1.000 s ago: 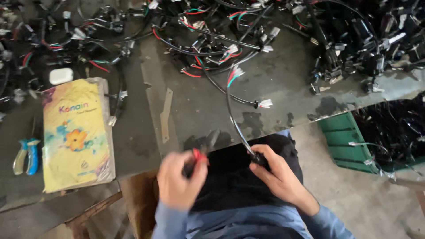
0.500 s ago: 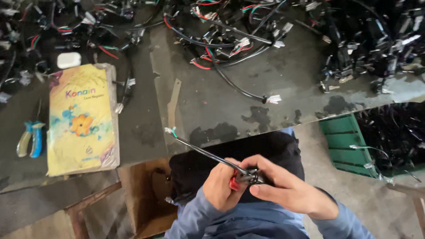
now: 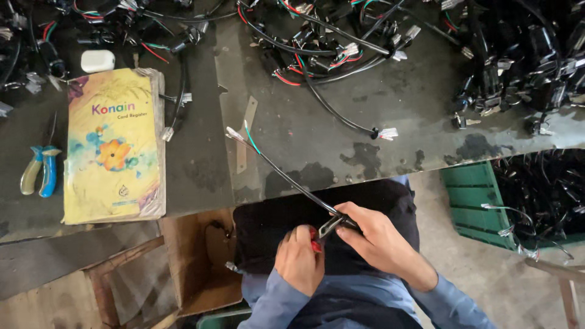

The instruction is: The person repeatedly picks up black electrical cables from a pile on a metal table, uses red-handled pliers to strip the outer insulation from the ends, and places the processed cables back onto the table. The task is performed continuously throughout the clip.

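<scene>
My left hand (image 3: 298,259) is closed around a red-handled cutting tool (image 3: 322,234) whose metal jaws meet a black sheathed cable (image 3: 283,175). My right hand (image 3: 372,231) pinches that cable at its near end, just beside the jaws. The cable runs up and left over the table edge and ends in bare wire tips, one of them green (image 3: 234,133). Both hands hover over my lap, below the dark worktable (image 3: 317,131).
A yellow register book (image 3: 114,146) lies at the left with blue-handled pliers (image 3: 39,172) beside it and a small white case (image 3: 97,60) above. Tangled wire harnesses (image 3: 341,42) cover the far table. A green crate (image 3: 481,198) of wires stands right; an open cardboard box (image 3: 195,256) below.
The cable end has swung up onto the table toward the left. My hands came together over my lap, the tool's jaws now at the cable by my right fingers.
</scene>
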